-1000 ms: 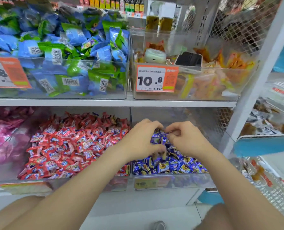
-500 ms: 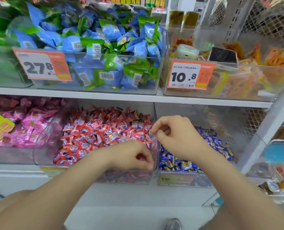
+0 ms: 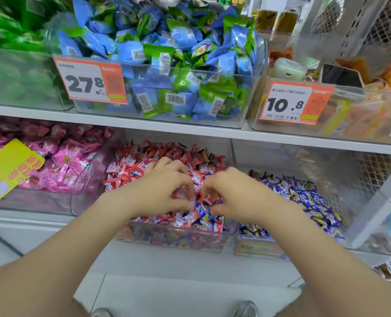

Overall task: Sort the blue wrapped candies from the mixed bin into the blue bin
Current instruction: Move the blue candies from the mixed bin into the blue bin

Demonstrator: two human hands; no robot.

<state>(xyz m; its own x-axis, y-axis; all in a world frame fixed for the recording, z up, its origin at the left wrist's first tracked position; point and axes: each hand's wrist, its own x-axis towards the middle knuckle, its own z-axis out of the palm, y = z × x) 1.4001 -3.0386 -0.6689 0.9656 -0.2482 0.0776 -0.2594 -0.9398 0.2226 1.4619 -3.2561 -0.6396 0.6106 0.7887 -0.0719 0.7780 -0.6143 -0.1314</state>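
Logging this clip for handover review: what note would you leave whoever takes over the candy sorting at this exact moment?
Left hand: over the mixed bin, fingers curled down into the candies; blur hides whether it grips one.
Right hand: beside it over the same bin, fingers curled; grip unclear too.
Blue wrapped candies: a cluster lies among the red candies at the front right corner.
Done: the blue bin, next on the right, holds many blue ones.
Left: move that cluster across.
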